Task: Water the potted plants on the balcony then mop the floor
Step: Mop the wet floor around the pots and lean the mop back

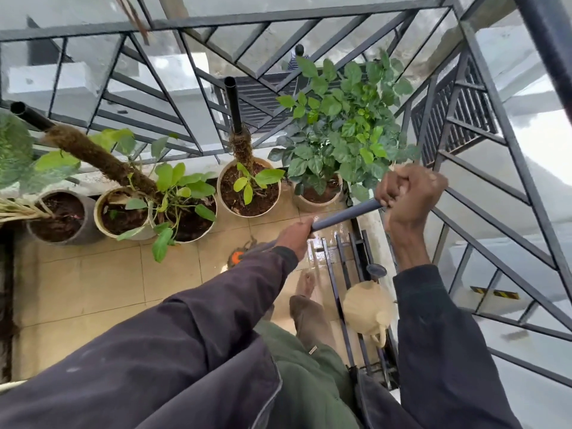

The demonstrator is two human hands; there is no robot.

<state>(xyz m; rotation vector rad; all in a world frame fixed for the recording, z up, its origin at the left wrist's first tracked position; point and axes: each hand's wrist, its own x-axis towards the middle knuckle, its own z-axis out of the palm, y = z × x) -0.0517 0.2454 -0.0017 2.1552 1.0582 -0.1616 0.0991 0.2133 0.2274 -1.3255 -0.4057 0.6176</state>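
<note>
With left hand and right hand fingers curled tight around the mop handle, we should push the mop head, beyond the left fingers, gently beside the pots.

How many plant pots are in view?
5, in a row along the railing: grey pot far left, small cream pot next, white pot beside it, big cream pot mid-row, end pot under the bushy plant. More may hide past the left edge.

both hands grip the mop handle.
</note>
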